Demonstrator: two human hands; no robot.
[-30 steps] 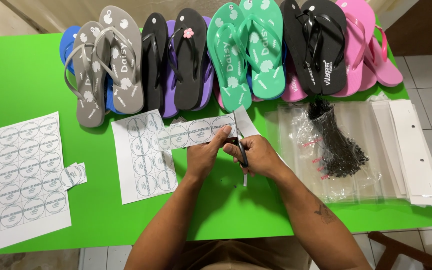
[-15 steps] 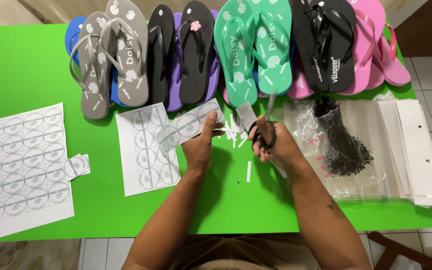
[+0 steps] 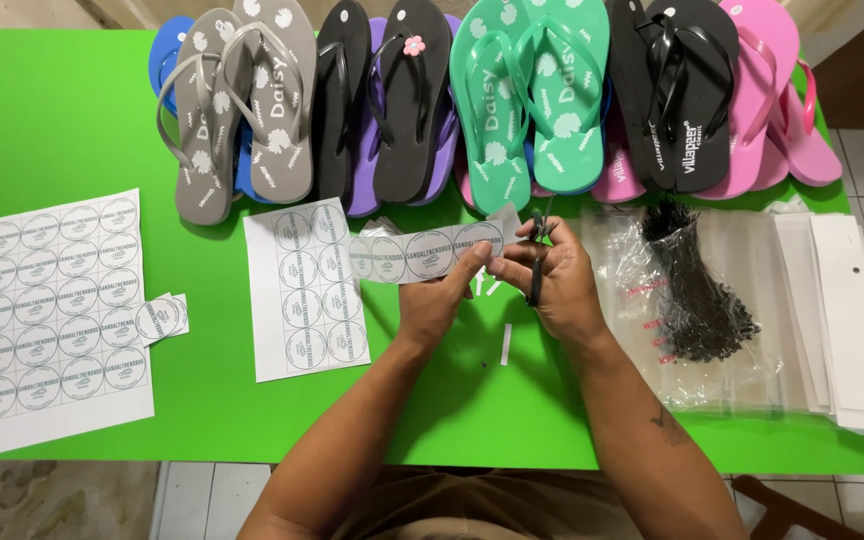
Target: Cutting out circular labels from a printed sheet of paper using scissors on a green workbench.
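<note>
My left hand [image 3: 439, 297] pinches a horizontal paper strip of round labels [image 3: 422, 254] near its right end, above the green table [image 3: 72, 130]. My right hand [image 3: 557, 285] grips black-handled scissors [image 3: 535, 262], their blades at the strip's right end. A thin white paper offcut [image 3: 506, 343] lies on the table below my hands, with smaller slivers near my fingers.
A partly cut label sheet [image 3: 304, 290] lies left of my hands, a full label sheet [image 3: 52, 315] at far left with loose cut labels [image 3: 160, 318] beside it. Several flip-flop pairs [image 3: 492, 90] line the far edge. Clear bags [image 3: 752, 310] and black ties [image 3: 697, 295] lie right.
The strip has turned from tilted to horizontal and both hands shifted a little lower. The scissors now point down across the strip's right end instead of upward.
</note>
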